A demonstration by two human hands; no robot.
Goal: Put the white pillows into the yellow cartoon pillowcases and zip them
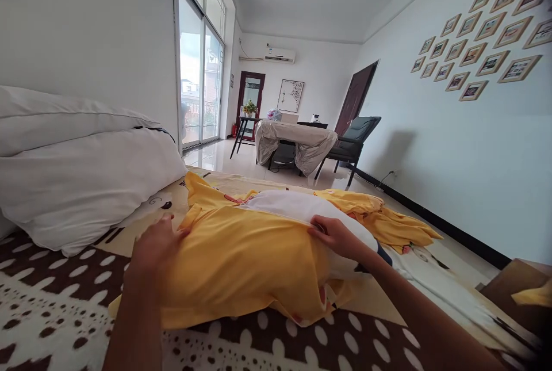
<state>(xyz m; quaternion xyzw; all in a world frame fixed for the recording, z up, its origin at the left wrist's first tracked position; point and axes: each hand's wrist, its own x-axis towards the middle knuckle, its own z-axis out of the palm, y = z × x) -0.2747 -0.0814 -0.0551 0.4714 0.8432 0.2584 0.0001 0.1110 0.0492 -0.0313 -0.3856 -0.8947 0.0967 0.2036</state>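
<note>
A yellow pillowcase (241,262) lies in front of me, drawn partly over a white pillow (288,201) with dark trim. My right hand (334,236) pinches the pillowcase's edge where it meets the bare white part of the pillow. At the left end of the yellow cloth is my left hand (157,241), slightly blurred, its thumb against the fabric and its fingers curled. Part of that grip is hidden behind the hand. A red-patterned corner of the pillowcase shows near the front right.
Stacked white pillows or bedding (86,169) stand at the left. More yellow cloth (388,221) lies beyond the pillow, on a brown and cream patterned bed cover (241,348). A cardboard box (517,285) is at the right. Farther back are a covered table (297,135) and a chair (353,141).
</note>
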